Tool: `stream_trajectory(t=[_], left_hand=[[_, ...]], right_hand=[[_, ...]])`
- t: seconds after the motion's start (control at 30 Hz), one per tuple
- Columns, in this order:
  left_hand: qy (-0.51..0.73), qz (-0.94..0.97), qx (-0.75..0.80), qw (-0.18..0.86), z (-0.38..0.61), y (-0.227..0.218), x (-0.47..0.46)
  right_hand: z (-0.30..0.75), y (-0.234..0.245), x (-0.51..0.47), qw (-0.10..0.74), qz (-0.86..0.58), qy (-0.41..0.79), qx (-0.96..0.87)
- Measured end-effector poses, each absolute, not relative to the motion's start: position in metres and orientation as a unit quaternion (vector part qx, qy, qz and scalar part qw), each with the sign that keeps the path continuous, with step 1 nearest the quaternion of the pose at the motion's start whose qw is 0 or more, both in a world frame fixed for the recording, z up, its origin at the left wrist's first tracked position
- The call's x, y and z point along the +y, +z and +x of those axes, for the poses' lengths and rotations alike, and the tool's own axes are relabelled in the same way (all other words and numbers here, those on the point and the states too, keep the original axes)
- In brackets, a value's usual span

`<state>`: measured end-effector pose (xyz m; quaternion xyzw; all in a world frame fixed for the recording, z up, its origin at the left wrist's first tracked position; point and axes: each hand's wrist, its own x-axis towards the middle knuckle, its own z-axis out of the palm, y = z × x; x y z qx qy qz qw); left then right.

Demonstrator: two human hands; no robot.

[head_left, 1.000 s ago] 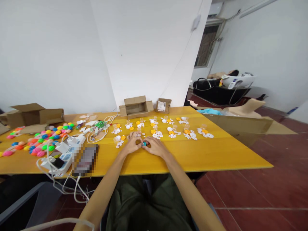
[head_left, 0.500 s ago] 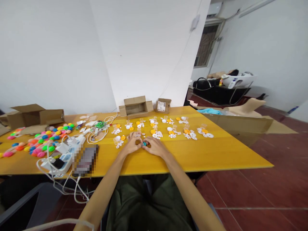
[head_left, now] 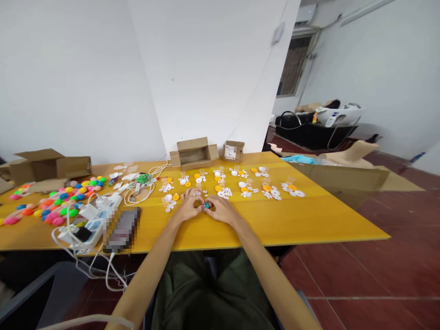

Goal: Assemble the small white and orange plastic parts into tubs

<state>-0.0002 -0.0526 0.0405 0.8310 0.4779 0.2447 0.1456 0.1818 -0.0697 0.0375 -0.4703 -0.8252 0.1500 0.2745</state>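
Low over the yellow table (head_left: 309, 224), my left hand (head_left: 188, 206) and my right hand (head_left: 221, 209) meet at the fingertips. Between them is a small teal round piece (head_left: 206, 206), pinched from both sides; its exact kind is too small to make out. Just beyond my hands lie groups of small parts: orange discs (head_left: 218, 188), white discs (head_left: 242, 184), clear cups (head_left: 291, 180) and white pieces with dark holes (head_left: 227, 192). Part of one group is hidden behind my left hand.
To the left lie colourful ball-ended pieces (head_left: 63, 201), a power strip (head_left: 103, 217) with plugs and cables, and a pixelated dark device (head_left: 123, 229). An open cardboard box (head_left: 194, 156) and a smaller box (head_left: 233, 151) stand against the wall.
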Motion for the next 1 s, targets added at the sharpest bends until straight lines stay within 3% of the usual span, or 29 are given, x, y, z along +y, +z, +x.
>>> stream_trajectory(t=[1.0], left_hand=[[0.240, 0.835, 0.472, 0.149, -0.0025, 0.0407, -0.0514]], right_hand=[[0.1818, 0.0382, -0.0700, 0.282, -0.469, 0.146, -0.824]])
